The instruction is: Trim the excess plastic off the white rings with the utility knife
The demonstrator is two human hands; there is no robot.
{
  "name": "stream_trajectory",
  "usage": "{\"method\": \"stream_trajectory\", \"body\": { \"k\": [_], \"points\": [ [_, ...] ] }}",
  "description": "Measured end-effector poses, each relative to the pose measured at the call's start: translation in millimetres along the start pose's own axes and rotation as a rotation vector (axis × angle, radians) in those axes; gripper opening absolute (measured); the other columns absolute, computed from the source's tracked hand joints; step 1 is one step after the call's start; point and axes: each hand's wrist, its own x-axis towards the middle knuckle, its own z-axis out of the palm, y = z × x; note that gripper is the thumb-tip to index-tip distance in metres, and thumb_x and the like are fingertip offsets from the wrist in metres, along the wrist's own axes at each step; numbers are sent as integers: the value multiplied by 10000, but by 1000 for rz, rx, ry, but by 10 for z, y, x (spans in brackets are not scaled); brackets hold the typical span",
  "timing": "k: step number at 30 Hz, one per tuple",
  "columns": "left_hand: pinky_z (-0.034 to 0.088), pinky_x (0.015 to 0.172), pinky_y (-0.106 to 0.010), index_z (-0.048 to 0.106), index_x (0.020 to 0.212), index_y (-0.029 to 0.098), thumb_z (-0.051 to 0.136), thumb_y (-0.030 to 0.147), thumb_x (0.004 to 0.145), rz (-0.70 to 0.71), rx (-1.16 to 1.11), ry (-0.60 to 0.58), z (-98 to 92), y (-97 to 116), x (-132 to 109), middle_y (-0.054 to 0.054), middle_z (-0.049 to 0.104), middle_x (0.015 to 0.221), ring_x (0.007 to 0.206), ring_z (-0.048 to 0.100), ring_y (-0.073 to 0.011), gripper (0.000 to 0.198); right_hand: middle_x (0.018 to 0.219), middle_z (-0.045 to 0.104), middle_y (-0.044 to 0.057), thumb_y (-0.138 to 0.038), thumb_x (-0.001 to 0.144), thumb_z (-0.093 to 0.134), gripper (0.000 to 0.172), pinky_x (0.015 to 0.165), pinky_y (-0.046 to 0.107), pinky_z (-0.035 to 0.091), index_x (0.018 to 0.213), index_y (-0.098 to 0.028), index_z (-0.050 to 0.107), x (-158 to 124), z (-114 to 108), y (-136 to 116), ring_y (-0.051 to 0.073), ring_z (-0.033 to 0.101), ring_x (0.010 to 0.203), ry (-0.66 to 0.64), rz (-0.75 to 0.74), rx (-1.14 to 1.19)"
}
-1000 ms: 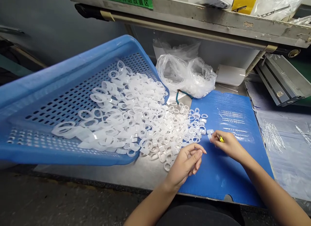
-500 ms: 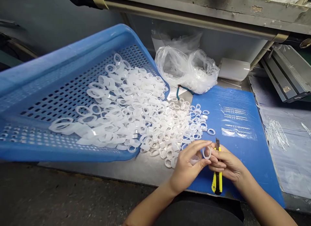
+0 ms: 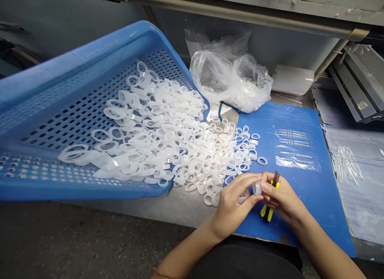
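My left hand (image 3: 232,205) pinches a translucent white plastic ring (image 3: 257,188) between thumb and fingertips. Another piece of the same white plastic (image 3: 243,197) shows inside the curl of its fingers. Close on the right, my right hand (image 3: 282,197) is closed around a yellow and black utility knife (image 3: 267,213), blade end up, while its thumb and forefinger touch the ring's right side. Both hands are above the front of a blue mat (image 3: 300,203). Left of them spreads a heap of similar rings (image 3: 204,163), spilling onto the mat's edge.
A tilted blue perforated basket (image 3: 120,191) pours rings onto the metal table. Behind are a clear plastic bag (image 3: 231,83) and dark green-handled pliers or cutters (image 3: 221,109). Thin clear rods (image 3: 292,139) lie on the mat, others (image 3: 348,163) to its right. A shelf (image 3: 240,15) overhangs the back.
The ring has been turned between the fingers, from its open face to its side wall. The knife has tilted and sits more behind the right hand. The camera view has shifted slightly.
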Motion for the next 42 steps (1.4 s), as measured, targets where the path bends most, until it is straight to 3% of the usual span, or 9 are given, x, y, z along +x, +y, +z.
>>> {"method": "stream_trajectory", "body": {
  "k": [2, 4, 7, 12, 18, 28, 37, 42],
  "points": [
    [523, 578, -233, 682, 1043, 180, 710, 319, 805, -173, -156, -35, -11, -15, 7, -89, 729, 975, 598, 622, -113, 276, 488, 474, -54, -489, 789, 704, 388, 401, 188, 241, 643, -162, 555, -50, -10, -18, 51, 325, 408, 63, -94, -179],
    [370, 374, -172, 658, 1043, 165, 663, 443, 824, -394, -422, -91, -31, -37, 27, -79, 722, 891, 399, 457, -35, 354, 514, 518, -31, -484, 842, 647, 347, 439, 209, 297, 717, -162, 625, -103, -20, -41, 84, 403, 456, 121, -177, -331],
    [173, 282, -148, 633, 995, 140, 588, 549, 842, -559, -773, -156, -56, -71, 71, -82, 707, 816, 322, 327, 0, 439, 535, 554, -20, -456, 873, 614, 300, 467, 231, 343, 773, -178, 662, -171, -20, -77, 109, 463, 480, 198, -260, -473],
    [179, 282, -129, 648, 991, 117, 577, 516, 867, -521, -947, -198, -51, -112, 95, -96, 708, 771, 319, 340, 1, 424, 526, 570, -16, -406, 883, 600, 271, 456, 236, 365, 729, -190, 658, -229, 18, -129, 119, 498, 466, 260, -340, -608],
    [205, 276, -116, 673, 997, 120, 565, 489, 885, -477, -1013, -207, -26, -158, 84, -85, 707, 763, 317, 364, 0, 401, 545, 589, -26, -310, 893, 583, 204, 462, 212, 386, 739, -195, 651, -248, 39, -152, 109, 525, 474, 238, -385, -677],
    [190, 291, -111, 652, 988, 131, 613, 509, 846, -479, -997, -202, -30, -136, 78, -60, 697, 757, 324, 366, 10, 405, 553, 585, -38, -250, 900, 571, 181, 460, 188, 383, 744, -202, 649, -239, 29, -138, 93, 514, 475, 209, -431, -713],
    [180, 305, -102, 649, 1029, 161, 651, 400, 855, -428, -1018, -228, -32, -120, 69, -89, 717, 911, 352, 384, 25, 295, 533, 565, -58, -229, 892, 589, 106, 449, 162, 402, 794, -215, 628, -231, 13, -110, 84, 517, 460, 262, -479, -696],
    [163, 299, -111, 638, 1005, 146, 672, 457, 821, -470, -997, -221, -32, -108, 73, -94, 722, 884, 342, 369, 21, 362, 527, 559, -60, -225, 904, 570, 120, 436, 164, 403, 792, -218, 614, -233, 15, -107, 86, 515, 449, 267, -511, -747]
  ]
}}
